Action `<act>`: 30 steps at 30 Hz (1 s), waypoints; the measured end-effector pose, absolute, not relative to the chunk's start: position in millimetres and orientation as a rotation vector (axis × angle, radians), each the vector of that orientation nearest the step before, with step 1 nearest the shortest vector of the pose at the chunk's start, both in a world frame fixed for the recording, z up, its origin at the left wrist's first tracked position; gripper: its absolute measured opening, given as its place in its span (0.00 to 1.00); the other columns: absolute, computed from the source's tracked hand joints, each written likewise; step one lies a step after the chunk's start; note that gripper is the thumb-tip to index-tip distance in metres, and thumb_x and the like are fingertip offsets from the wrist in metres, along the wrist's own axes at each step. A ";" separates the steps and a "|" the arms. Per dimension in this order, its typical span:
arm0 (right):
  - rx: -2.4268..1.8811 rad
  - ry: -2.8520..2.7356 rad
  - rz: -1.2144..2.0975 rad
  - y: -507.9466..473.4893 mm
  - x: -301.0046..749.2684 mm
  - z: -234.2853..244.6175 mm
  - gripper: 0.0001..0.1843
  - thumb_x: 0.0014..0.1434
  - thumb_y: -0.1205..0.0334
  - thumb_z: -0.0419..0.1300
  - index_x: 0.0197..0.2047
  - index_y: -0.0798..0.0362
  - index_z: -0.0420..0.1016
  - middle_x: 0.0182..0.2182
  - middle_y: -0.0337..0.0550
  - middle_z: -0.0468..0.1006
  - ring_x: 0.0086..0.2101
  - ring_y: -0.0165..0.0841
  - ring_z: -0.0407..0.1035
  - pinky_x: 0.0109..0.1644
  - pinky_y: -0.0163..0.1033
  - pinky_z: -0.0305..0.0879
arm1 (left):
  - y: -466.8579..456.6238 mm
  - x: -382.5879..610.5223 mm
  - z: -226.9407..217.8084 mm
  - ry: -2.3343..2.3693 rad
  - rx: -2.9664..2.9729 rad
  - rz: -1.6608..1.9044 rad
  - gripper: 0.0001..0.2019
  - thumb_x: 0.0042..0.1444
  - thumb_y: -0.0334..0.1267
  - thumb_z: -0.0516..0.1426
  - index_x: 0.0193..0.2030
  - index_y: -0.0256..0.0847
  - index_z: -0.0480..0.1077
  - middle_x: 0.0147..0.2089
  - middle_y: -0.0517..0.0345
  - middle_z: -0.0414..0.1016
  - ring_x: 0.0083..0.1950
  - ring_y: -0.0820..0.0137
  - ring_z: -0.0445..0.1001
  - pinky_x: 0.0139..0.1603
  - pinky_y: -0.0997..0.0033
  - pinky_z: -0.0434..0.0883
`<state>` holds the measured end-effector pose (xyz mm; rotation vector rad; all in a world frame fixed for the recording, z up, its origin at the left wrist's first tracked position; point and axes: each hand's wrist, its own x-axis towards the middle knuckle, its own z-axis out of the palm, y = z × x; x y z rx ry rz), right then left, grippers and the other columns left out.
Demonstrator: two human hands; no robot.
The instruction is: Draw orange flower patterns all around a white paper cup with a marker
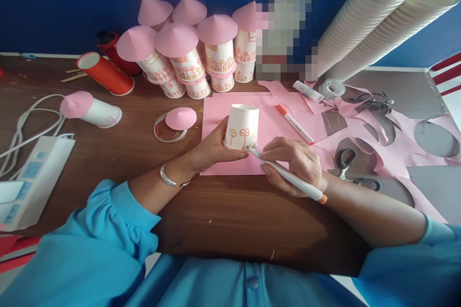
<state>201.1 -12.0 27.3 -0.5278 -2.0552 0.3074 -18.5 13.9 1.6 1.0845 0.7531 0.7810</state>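
A white paper cup [244, 117], turned upside down, is held by my left hand [215, 143] with the fingers closed round its lower left side. Red and yellow flowers are drawn along the cup's wall near its rim. In my right hand [297, 160] is a white marker [293, 178] with an orange end, its tip touching the cup low on the drawn side. Pink paper [230, 165] lies flat beneath the cup. Another marker [295, 123], white with a red-orange cap, rests on that paper to the right.
Several decorated cups with pink cone roofs [177, 41] stand at the back. Scissors [347, 163], pink offcuts [392, 153] and clear tape [332, 88] lie on the right, below tall cup stacks [374, 14]. At left are a power strip [39, 177] and a red tube [108, 74].
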 end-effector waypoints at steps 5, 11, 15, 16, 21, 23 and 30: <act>-0.522 -2.055 0.305 -11.7 200.6 25.4 0.08 0.65 0.70 0.62 0.47 0.53 0.71 0.31 0.45 0.81 0.30 0.35 0.80 0.31 0.37 0.78 | 14.0 -18.8 2.4 0.763 1.082 0.769 0.37 0.45 0.43 0.76 0.59 0.46 0.65 0.49 0.53 0.79 0.50 0.58 0.79 0.53 0.55 0.74; -0.526 -2.057 0.313 -12.2 199.3 23.8 0.09 0.65 0.70 0.61 0.48 0.53 0.71 0.32 0.45 0.82 0.32 0.35 0.81 0.32 0.37 0.79 | 14.1 -19.8 1.5 0.748 1.065 0.772 0.36 0.45 0.42 0.76 0.59 0.46 0.65 0.49 0.53 0.80 0.50 0.58 0.79 0.52 0.56 0.75; -0.525 -2.062 0.311 -12.3 199.6 22.8 0.07 0.65 0.70 0.61 0.46 0.54 0.71 0.31 0.46 0.81 0.31 0.35 0.81 0.32 0.37 0.79 | 14.6 -19.7 3.0 0.764 1.065 0.760 0.37 0.45 0.42 0.76 0.60 0.44 0.65 0.48 0.54 0.80 0.49 0.60 0.80 0.52 0.59 0.75; -0.526 -2.062 0.313 -12.3 199.7 22.6 0.07 0.65 0.70 0.61 0.46 0.54 0.71 0.31 0.46 0.81 0.31 0.35 0.80 0.32 0.37 0.79 | 14.6 -19.7 3.5 0.774 1.069 0.755 0.38 0.45 0.42 0.76 0.60 0.44 0.65 0.48 0.54 0.80 0.49 0.60 0.80 0.52 0.59 0.75; -0.548 -2.066 0.334 -13.0 201.0 24.1 0.08 0.65 0.70 0.61 0.47 0.52 0.71 0.31 0.44 0.81 0.30 0.34 0.80 0.30 0.37 0.77 | 14.4 -19.3 5.1 0.798 1.083 0.729 0.40 0.44 0.44 0.76 0.61 0.45 0.64 0.49 0.53 0.79 0.51 0.59 0.80 0.52 0.58 0.75; -0.550 -2.071 0.346 -13.3 201.9 25.5 0.09 0.65 0.70 0.61 0.48 0.51 0.71 0.31 0.44 0.81 0.31 0.34 0.80 0.30 0.37 0.77 | 14.6 -19.2 4.6 0.793 1.090 0.723 0.41 0.43 0.44 0.76 0.61 0.45 0.64 0.49 0.53 0.79 0.51 0.59 0.80 0.52 0.58 0.76; -0.537 -2.084 0.388 -14.5 202.9 27.4 0.06 0.65 0.70 0.61 0.45 0.53 0.71 0.31 0.46 0.81 0.30 0.34 0.79 0.31 0.36 0.76 | 16.6 -19.7 2.0 0.776 1.113 0.731 0.42 0.41 0.42 0.77 0.61 0.45 0.64 0.50 0.53 0.79 0.51 0.59 0.79 0.52 0.59 0.76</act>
